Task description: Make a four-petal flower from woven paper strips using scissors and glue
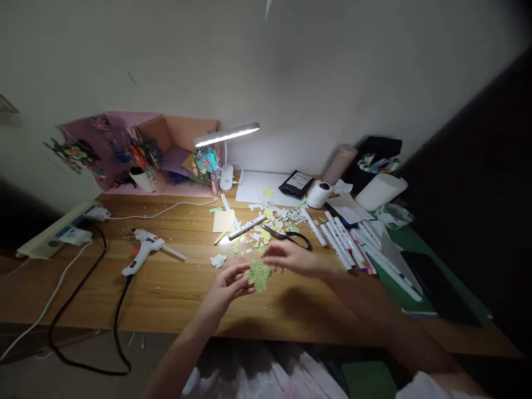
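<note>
My left hand (230, 284) pinches a green paper cutout (260, 275) between thumb and fingers, above the front part of the desk. The cutout has a jagged outline and a pale grid pattern. My right hand (293, 257) hovers at the cutout's upper right edge, fingers loosely bent and apart; whether a fingertip touches the paper I cannot tell. Just behind my right hand lie scissors (298, 238) with black handles. Green, yellow and white paper scraps (286, 216) spread behind both hands, and a white marker (247, 227) rests among them.
On the left are a hot glue gun (143, 252) with a black cord and a power strip (54, 233). A lit lamp (226, 177) stands beside a decorated cardboard box (189, 133). Several markers (338, 241), a white camera (319, 195) and a dark phone-like slab (440, 285) lie right.
</note>
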`<state>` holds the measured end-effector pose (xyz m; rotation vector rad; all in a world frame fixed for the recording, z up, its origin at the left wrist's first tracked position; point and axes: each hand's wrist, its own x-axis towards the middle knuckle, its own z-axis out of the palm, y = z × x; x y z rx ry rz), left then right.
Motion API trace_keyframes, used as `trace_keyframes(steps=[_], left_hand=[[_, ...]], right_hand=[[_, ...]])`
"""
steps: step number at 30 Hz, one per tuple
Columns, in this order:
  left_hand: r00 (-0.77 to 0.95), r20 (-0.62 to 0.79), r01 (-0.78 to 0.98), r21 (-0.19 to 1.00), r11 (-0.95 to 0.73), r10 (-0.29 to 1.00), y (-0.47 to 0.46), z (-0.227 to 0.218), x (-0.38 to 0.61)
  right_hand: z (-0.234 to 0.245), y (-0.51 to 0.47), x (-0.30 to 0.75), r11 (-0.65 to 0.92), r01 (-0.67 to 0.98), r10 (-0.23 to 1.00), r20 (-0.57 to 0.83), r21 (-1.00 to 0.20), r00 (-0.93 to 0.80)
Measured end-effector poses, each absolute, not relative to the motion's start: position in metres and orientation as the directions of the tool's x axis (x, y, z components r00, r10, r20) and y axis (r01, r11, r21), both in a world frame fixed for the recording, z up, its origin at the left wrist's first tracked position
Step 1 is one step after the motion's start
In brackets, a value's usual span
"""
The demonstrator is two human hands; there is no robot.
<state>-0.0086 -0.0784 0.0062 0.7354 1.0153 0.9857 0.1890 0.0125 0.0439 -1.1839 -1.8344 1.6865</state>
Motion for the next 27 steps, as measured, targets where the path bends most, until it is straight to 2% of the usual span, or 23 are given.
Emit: trace_keyframes(steps=[3, 5, 6, 8, 10, 11, 14, 18, 27], left_hand=[[0.220, -0.342, -0.301, 0.867, 0.397, 0.914, -0.102, 0.000, 0.006], [0.211, -0.308, -0.226, 0.908, 0.353, 0.928, -0.119, -0.002, 0.011], [0.190, -0.264, -0.130, 0.948, 0.291, 0.946, -0.127, -0.002, 0.011], [0.191, -0.107, 0.191, 0.979, 0.070, 0.976, -0.137, -0.002, 0.007], [0.340, 0.039, 0.496, 0.842, -0.214, 0.940, -0.137, -0.003, -0.001], [0.446, 0.062, 0.575, 0.745, -0.339, 0.893, -0.134, -0.003, -0.005], [0.627, 0.014, 0.653, 0.536, -0.535, 0.779, -0.115, -0.008, -0.015], [0.597, 0.007, 0.727, 0.419, -0.544, 0.802, -0.095, -0.016, -0.021], [0.446, 0.203, 0.777, 0.396, -0.489, 0.872, -0.111, -0.035, -0.037]], right_hand=[[0.031, -0.045, 0.208, -0.110, 0.253, 0.805, -0.235, -0.961, -0.545], [0.020, -0.063, 0.224, -0.128, 0.216, 0.845, -0.221, -0.968, -0.487], [0.014, -0.068, 0.233, -0.130, 0.200, 0.868, -0.209, -0.971, -0.450], [0.005, -0.073, 0.252, -0.123, 0.177, 0.909, -0.182, -0.977, -0.374], [0.001, -0.077, 0.272, -0.105, 0.163, 0.941, -0.151, -0.981, -0.304], [0.001, -0.078, 0.280, -0.094, 0.160, 0.952, -0.135, -0.983, -0.273], [0.006, -0.080, 0.301, -0.049, 0.158, 0.975, -0.081, -0.986, -0.205], [0.019, -0.054, 0.309, 0.015, 0.166, 0.983, -0.015, -0.986, -0.182], [0.040, 0.139, 0.239, 0.032, 0.193, 0.991, 0.007, -0.981, -0.131]])
